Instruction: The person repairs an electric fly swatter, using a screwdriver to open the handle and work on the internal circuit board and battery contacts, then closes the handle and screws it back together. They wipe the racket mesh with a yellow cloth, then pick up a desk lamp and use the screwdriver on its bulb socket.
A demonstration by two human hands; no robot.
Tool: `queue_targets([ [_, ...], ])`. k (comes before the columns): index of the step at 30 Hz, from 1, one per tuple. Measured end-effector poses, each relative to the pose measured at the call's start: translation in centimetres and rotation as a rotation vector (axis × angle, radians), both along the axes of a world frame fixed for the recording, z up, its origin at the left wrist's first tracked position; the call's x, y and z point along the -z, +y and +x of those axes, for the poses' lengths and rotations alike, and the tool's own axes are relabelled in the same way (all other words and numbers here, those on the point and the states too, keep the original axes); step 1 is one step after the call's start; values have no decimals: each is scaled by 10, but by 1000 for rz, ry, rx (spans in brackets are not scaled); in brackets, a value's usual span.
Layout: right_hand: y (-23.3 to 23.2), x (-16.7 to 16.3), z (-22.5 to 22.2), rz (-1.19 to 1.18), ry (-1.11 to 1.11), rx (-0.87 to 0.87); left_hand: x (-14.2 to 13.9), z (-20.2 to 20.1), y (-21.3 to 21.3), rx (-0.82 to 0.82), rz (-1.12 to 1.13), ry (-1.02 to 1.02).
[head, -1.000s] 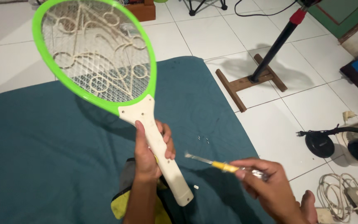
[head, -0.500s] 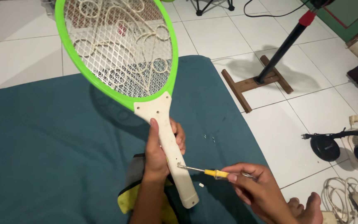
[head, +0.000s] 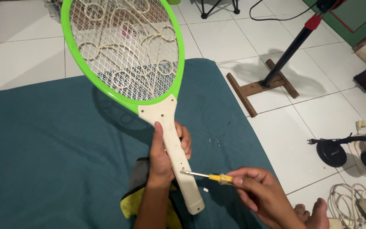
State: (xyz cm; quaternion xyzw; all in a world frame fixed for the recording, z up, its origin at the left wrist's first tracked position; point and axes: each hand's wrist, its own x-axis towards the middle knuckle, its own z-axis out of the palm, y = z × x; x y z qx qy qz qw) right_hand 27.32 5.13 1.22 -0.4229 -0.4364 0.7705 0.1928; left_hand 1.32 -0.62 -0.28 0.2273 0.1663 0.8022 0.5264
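1. Racket (head: 166,127), an electric fly-swatter with a green oval rim and a cream handle, stands tilted across the middle of the frame, its mesh head filling the upper left and its handle running down to lower centre, above the teal mat (head: 43,148)
2. Left hand (head: 164,152) is wrapped round the handle just below the head, thumb along the front face; this stiff, narrow neck looks like the best place to hold it
3. Right hand (head: 257,193), at lower right, is closed on a small yellow-handled screwdriver (head: 210,176) whose tip meets a screw hole in the handle
4. It looks light and rigid in hollow plastic; the fine wire mesh seems fragile and should not be gripped
5. Tiny screws (head: 213,141) lie on the mat just right of the handle and could easily roll away
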Motion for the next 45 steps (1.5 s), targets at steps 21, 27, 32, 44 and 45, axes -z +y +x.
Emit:
queue_targets([
  [21, 4, 14, -6, -37, 63, 65, -4, 4, 2, -4, -75, -72],
  [27, 5, 15, -5, -4, 50, 52, -2, 3, 3, -21, -75, -65],
  [32, 4, 18, -6, 17, 49, 57, -1, 3, 4, -29, -83, -75],
  [44, 4, 18, -4, 74, -43, 69, -1, 2, 5, -59, -127, -70],
  [45, 4, 16, -3, 90, -59, 67, -1, 2, 5, -63, -129, -69],
])
